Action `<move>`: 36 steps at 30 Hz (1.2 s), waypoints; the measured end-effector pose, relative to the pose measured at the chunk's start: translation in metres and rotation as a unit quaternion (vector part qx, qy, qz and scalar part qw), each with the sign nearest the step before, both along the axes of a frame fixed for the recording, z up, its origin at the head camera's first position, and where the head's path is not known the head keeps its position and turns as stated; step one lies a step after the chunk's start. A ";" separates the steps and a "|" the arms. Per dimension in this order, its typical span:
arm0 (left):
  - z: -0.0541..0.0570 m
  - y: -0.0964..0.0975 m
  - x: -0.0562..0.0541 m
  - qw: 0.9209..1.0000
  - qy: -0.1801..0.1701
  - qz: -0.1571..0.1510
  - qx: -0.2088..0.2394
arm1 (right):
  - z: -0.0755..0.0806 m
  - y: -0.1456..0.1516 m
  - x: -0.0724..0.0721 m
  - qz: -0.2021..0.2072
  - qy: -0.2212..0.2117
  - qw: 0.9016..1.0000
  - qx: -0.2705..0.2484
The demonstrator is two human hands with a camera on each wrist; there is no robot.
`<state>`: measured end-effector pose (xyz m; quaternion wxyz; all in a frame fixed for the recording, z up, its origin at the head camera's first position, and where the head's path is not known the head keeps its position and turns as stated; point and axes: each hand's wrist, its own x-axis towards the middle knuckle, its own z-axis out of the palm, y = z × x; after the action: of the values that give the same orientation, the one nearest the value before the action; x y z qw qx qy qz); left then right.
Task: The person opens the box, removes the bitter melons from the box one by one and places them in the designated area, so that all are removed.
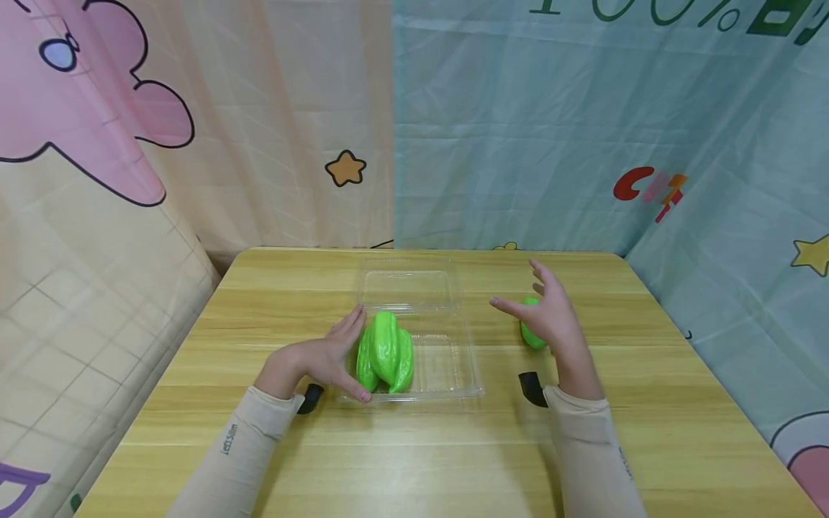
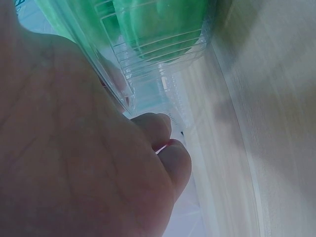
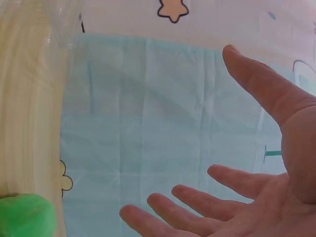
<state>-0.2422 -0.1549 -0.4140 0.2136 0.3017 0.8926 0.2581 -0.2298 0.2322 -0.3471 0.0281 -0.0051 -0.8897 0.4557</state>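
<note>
A clear plastic clamshell box (image 1: 447, 367) lies with its lid (image 1: 408, 289) folded back, away from the person. In its left half sits a glossy, bright green ribbed fruit or pepper (image 1: 385, 352). My left hand (image 1: 324, 360) spans the left side of the box, its thumb at the front rim and its fingers stretched along the side; the left wrist view shows the hand (image 2: 94, 143) close against the clear wall. Over to the right, my right hand (image 1: 550, 316) hovers with fingers and thumb spread, holding nothing. Beneath it is a smaller green object (image 1: 532, 334), partly hidden by the hand.
All this is on a light wood-grain table (image 1: 421, 460). Behind the far edge hang a cream curtain (image 1: 285, 144) and a light blue curtain (image 1: 505, 144) with cartoon prints. A black strap end (image 1: 532, 388) sticks out at the right wrist, another (image 1: 311, 398) at the left.
</note>
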 end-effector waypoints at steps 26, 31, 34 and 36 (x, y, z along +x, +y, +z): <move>0.001 0.000 0.001 1.000 -0.006 0.004 0.004 | -0.005 -0.016 0.001 0.072 -0.011 0.996 -0.059; 0.001 0.000 0.001 1.000 -0.005 0.007 0.003 | -0.010 -0.023 -0.001 0.079 -0.010 0.995 -0.066; 0.001 0.000 0.001 1.000 -0.005 0.007 0.003 | -0.012 -0.028 -0.002 0.088 -0.013 0.994 -0.068; 0.001 0.000 0.001 1.000 -0.004 0.007 0.003 | -0.014 -0.031 -0.002 0.095 -0.015 0.993 -0.068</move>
<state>-0.2413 -0.1549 -0.4129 0.2149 0.2953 0.8930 0.2631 -0.2315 0.2008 -0.3613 -0.0295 0.0705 -0.8536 0.5153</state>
